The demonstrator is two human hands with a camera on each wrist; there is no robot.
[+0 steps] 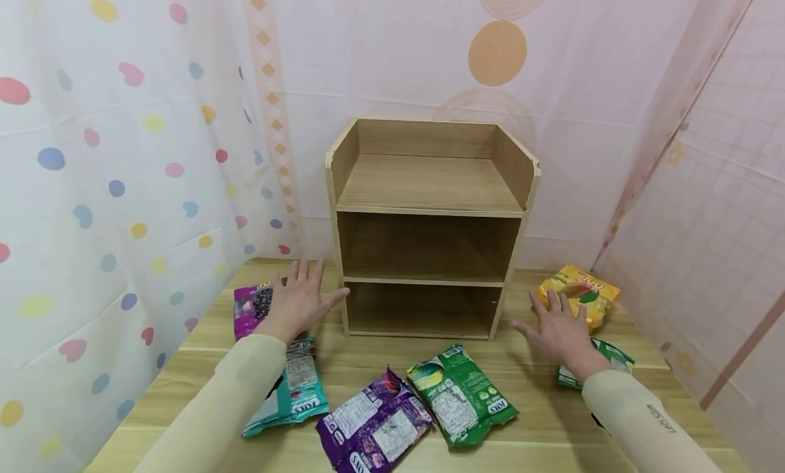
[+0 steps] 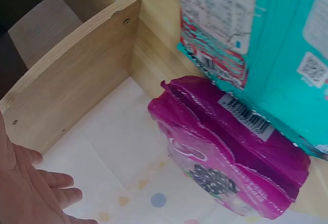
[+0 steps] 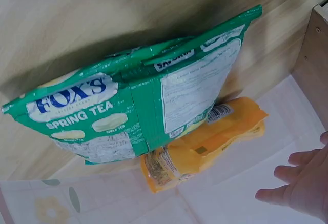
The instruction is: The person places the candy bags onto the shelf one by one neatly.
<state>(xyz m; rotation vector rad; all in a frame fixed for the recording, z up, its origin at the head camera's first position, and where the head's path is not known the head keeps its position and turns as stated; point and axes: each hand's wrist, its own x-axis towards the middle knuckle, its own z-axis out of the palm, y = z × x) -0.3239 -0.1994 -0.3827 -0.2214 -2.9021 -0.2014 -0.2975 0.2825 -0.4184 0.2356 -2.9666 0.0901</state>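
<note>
My left hand [image 1: 300,301] is held out with spread, straight fingers, over or near a magenta candy bag [image 1: 247,311] with dark berries printed on it. Partly under that forearm lies a teal Fox's candy bag [image 1: 305,389]. On the other side, my right hand [image 1: 555,330] reaches forward, fingers spread, close to an orange candy bag [image 1: 589,292] with a mango picture. A green Fox's Spring Tea bag [image 3: 138,101] lies by the right wrist, mostly covered by the hand and sleeve in the head view. Neither hand holds anything.
A wooden shelf unit [image 1: 429,212] with an open top tray and two compartments stands at the back of the wooden table [image 1: 368,354]. In front lie a purple Fox's bag [image 1: 375,422] and another green Fox's bag [image 1: 461,394]. Patterned curtains [image 1: 122,241] surround the table.
</note>
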